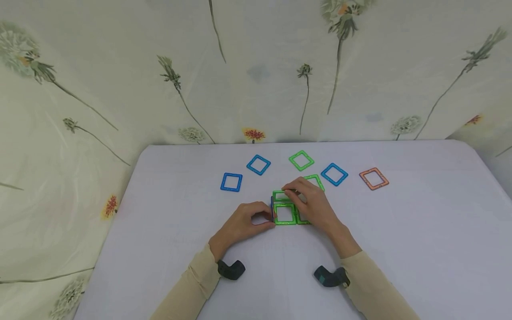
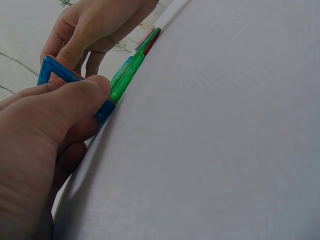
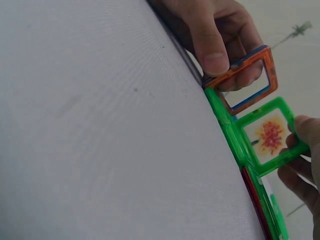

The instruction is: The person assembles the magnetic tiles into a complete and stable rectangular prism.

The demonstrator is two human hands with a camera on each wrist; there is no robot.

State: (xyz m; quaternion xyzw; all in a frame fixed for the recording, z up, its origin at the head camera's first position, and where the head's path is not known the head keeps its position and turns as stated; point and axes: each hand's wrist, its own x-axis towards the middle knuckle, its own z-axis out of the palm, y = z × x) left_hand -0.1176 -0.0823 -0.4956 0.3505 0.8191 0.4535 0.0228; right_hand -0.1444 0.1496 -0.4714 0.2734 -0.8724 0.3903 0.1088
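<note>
My left hand point(image 1: 244, 220) pinches an upright square magnetic tile point(image 2: 44, 72), blue on one side and orange on the other in the right wrist view. Its lower edge meets the left side of a flat green tile point(image 1: 285, 223). A second green tile point(image 3: 257, 109) is gripped by my right hand point(image 1: 314, 204) between thumb and fingers. This one stands tilted up at the flat tile's far edge, beside the blue-and-orange one. Another flat green tile point(image 1: 302, 222) adjoins on the right, partly hidden under my right hand.
Behind my right hand a green tile point(image 1: 314, 176) shows in part. Farther back lie a blue square tile point(image 1: 232, 174), another blue tile point(image 1: 253, 161), a green tile point(image 1: 296, 156), a third blue tile point(image 1: 328, 169) and an orange tile point(image 1: 367, 172). A floral cloth hangs beyond the white table point(image 1: 420, 222).
</note>
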